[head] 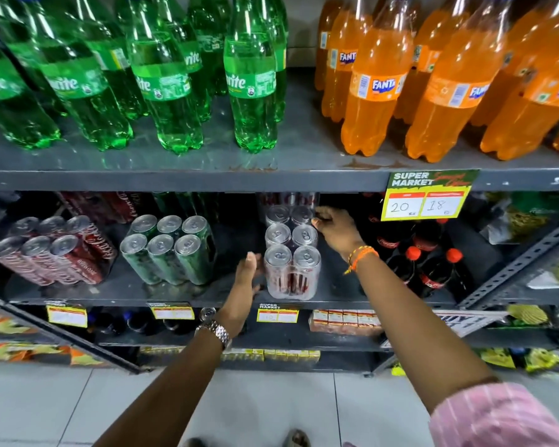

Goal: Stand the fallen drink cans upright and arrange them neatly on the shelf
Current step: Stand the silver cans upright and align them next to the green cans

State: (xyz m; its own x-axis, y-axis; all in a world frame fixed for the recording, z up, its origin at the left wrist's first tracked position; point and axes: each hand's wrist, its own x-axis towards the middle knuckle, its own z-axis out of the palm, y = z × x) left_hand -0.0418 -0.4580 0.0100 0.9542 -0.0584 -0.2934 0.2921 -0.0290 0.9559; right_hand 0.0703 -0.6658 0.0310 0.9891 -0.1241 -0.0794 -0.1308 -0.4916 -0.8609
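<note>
Six cans: silver cans (291, 253) stood upright in two columns, three deep, on the middle shelf (188, 293), centre-right; the front pair sat near the shelf's front edge.
Left hand: left hand (246, 283) was open, fingers straight, flat against the left side of the front-left silver can; watch (216, 333) on that wrist.
Right hand: right hand (334, 230) was curled, fingertips at the right side of the rear silver cans; could not tell whether it gripped one. Orange thread band (361, 257) on the wrist, pink striped sleeve (497, 414) lower down.
Green cans: six green cans (171, 246) upright in a 3x2 block, left of the silver ones, apart from them.
Red cans: red cans (55, 250) upright in a block at far left of the same shelf.
Cola bottles: dark bottles with red caps (433, 269) just right of the right forearm.
Upper shelf: green Sprite bottles (175, 85) left, orange Fanta bottles (433, 85) right.
Price tag: yellow tag (428, 196) on the upper shelf edge read 20 and 18.
Floor: pale tiles (271, 408) below.
</note>
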